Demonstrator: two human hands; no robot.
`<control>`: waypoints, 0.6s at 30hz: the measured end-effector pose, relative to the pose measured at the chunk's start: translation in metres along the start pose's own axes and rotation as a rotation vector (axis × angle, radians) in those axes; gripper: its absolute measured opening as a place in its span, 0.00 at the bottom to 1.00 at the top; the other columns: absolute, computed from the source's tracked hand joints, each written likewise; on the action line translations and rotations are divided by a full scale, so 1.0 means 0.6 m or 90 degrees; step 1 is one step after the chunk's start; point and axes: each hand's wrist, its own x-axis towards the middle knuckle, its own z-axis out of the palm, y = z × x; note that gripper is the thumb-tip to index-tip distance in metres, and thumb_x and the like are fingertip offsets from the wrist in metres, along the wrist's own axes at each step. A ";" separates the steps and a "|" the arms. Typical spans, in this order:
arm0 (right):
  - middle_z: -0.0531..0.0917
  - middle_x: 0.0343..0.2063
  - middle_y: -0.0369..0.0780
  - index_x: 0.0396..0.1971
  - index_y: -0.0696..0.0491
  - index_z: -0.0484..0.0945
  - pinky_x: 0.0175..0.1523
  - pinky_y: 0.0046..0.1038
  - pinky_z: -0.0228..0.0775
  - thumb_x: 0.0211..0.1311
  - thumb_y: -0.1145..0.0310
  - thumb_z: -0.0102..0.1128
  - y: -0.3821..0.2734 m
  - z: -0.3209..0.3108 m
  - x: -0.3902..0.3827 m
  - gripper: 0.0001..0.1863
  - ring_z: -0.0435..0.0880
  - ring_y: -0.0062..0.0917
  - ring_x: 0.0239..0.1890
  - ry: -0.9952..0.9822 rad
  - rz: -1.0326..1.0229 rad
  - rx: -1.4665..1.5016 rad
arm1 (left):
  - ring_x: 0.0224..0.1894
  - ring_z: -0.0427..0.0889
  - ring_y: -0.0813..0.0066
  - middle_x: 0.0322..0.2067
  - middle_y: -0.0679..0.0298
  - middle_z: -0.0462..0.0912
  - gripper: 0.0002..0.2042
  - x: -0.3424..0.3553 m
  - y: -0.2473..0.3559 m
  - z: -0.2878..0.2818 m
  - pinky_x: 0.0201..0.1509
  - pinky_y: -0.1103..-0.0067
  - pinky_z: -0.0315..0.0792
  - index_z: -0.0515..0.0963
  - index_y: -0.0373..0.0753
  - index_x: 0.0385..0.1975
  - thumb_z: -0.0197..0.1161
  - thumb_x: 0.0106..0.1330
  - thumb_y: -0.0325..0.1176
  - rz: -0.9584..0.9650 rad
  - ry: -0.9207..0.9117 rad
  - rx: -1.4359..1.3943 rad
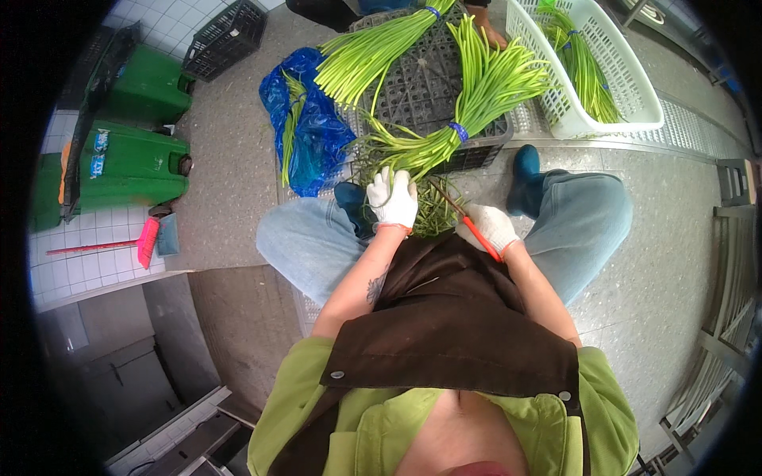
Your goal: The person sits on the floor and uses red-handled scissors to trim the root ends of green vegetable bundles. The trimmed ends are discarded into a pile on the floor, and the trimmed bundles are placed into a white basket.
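A bunch of green garlic scapes (484, 99), bound with a blue-purple band (458, 132), lies across an upturned black crate (421, 79). My left hand (393, 198), in a white glove, is closed on the thin ends of this bunch at the crate's near edge. In my right hand (492, 226), also gloved, is a knife with an orange handle (479, 236); its narrow blade points toward the bunch. Cut green scraps (436, 210) are piled below, between my feet. Another banded bunch (377, 49) rests on the crate's far left.
A blue plastic bag (313, 143) with loose stalks lies left of the crate. At the right stands a white basket (571, 119) holding banded bunches. Another person's hand (488, 28) is at the crate's far side. Green bins (131, 166) and a pink broom (147, 242) are farther left.
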 end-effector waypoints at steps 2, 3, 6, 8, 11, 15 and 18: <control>0.84 0.32 0.53 0.35 0.54 0.80 0.45 0.46 0.74 0.58 0.54 0.57 -0.001 0.002 0.002 0.17 0.83 0.50 0.40 -0.007 -0.001 0.015 | 0.41 0.77 0.53 0.34 0.57 0.78 0.09 -0.003 -0.002 0.002 0.41 0.60 0.67 0.77 0.44 0.30 0.69 0.51 0.35 -0.006 -0.045 -0.028; 0.84 0.32 0.53 0.36 0.54 0.80 0.45 0.46 0.74 0.58 0.54 0.57 0.003 0.004 0.005 0.17 0.83 0.50 0.40 -0.007 0.000 0.018 | 0.41 0.77 0.54 0.33 0.58 0.79 0.09 -0.004 -0.001 0.002 0.41 0.60 0.67 0.77 0.44 0.30 0.69 0.51 0.35 -0.009 -0.067 -0.043; 0.84 0.33 0.53 0.37 0.53 0.80 0.45 0.46 0.74 0.57 0.53 0.59 0.007 0.014 0.010 0.18 0.83 0.50 0.40 -0.017 0.016 0.016 | 0.40 0.78 0.54 0.31 0.59 0.79 0.09 -0.005 0.000 0.000 0.42 0.60 0.67 0.78 0.44 0.31 0.68 0.52 0.36 0.001 -0.109 -0.001; 0.84 0.33 0.53 0.38 0.53 0.80 0.46 0.45 0.74 0.57 0.53 0.59 0.008 0.014 0.010 0.18 0.83 0.50 0.40 -0.027 0.024 0.015 | 0.39 0.78 0.54 0.31 0.58 0.79 0.08 -0.003 0.000 -0.004 0.41 0.59 0.67 0.78 0.44 0.31 0.67 0.54 0.37 0.008 -0.112 0.008; 0.84 0.33 0.53 0.38 0.53 0.80 0.46 0.45 0.73 0.57 0.54 0.60 0.004 0.006 0.007 0.18 0.83 0.50 0.41 -0.034 0.019 0.032 | 0.38 0.78 0.52 0.31 0.58 0.79 0.07 0.004 0.017 -0.038 0.41 0.58 0.67 0.79 0.44 0.32 0.64 0.59 0.39 0.014 -0.100 -0.008; 0.84 0.33 0.54 0.38 0.54 0.80 0.47 0.46 0.73 0.57 0.54 0.60 -0.006 0.000 0.011 0.18 0.83 0.51 0.41 -0.050 0.004 0.069 | 0.38 0.78 0.50 0.31 0.56 0.80 0.09 -0.001 0.026 -0.052 0.43 0.57 0.69 0.78 0.43 0.34 0.57 0.66 0.41 0.003 -0.123 -0.051; 0.84 0.32 0.54 0.36 0.54 0.80 0.47 0.46 0.73 0.57 0.56 0.59 -0.011 0.002 0.014 0.17 0.82 0.51 0.41 -0.038 -0.006 0.086 | 0.39 0.78 0.48 0.32 0.54 0.80 0.10 -0.006 0.028 -0.052 0.44 0.57 0.69 0.77 0.42 0.36 0.55 0.68 0.41 -0.014 -0.173 -0.087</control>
